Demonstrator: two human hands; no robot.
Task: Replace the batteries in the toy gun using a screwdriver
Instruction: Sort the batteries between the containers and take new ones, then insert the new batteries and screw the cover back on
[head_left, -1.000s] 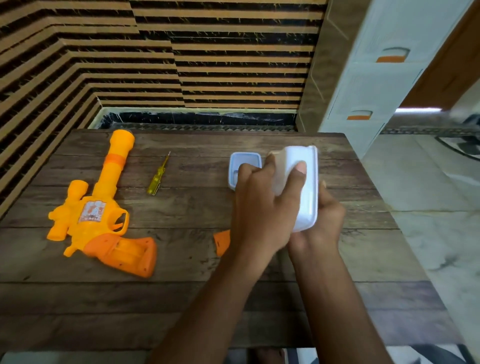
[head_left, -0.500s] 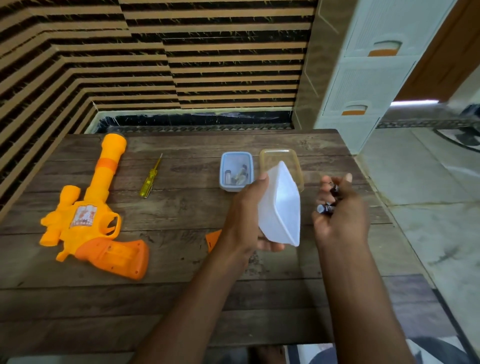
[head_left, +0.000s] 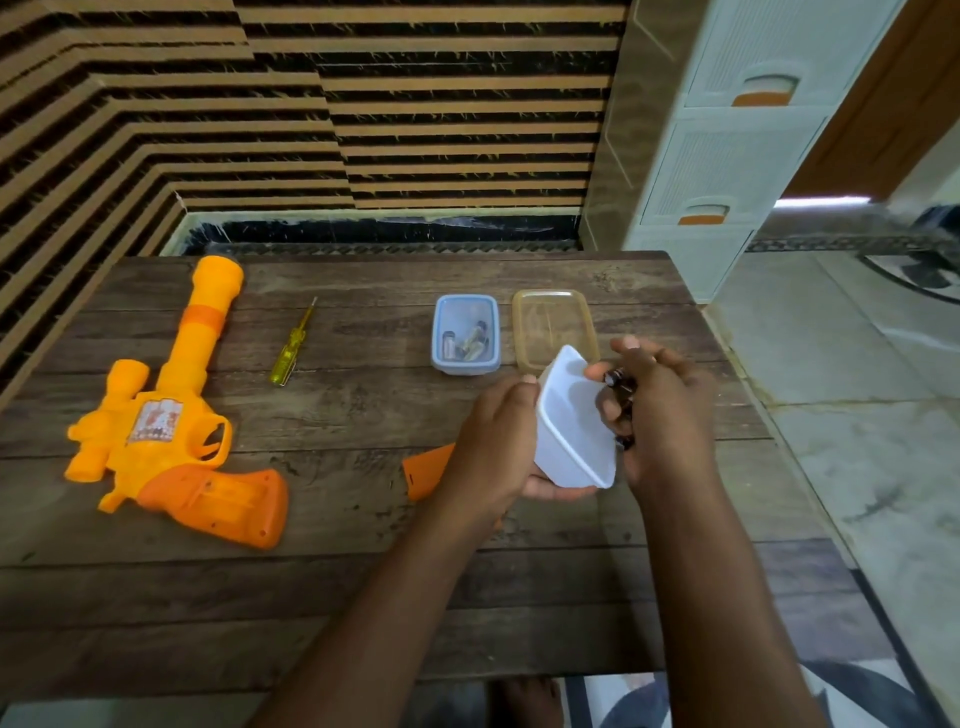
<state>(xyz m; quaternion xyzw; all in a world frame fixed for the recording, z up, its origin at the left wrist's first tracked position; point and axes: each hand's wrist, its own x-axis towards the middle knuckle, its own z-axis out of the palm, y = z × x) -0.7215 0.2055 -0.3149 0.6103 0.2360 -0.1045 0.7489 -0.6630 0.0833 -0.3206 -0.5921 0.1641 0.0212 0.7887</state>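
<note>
Gripping tilted white tub (head_left: 574, 441) with left hand (head_left: 491, 447), centre right; clutching batteries (head_left: 618, 378) in right hand (head_left: 662, 410) at its rim. Near right edge of table (head_left: 363, 597); bare wood toward toy gun (head_left: 171, 431), far left.

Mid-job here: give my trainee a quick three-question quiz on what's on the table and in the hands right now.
1. True or false: the screwdriver lies on the table between the toy gun and the blue tub.
2. The left hand grips: A the white tub, B the screwdriver, C the toy gun.
3. Fill in: the right hand holds small dark ____.
Key: 1 true; 2 A; 3 batteries.
</note>
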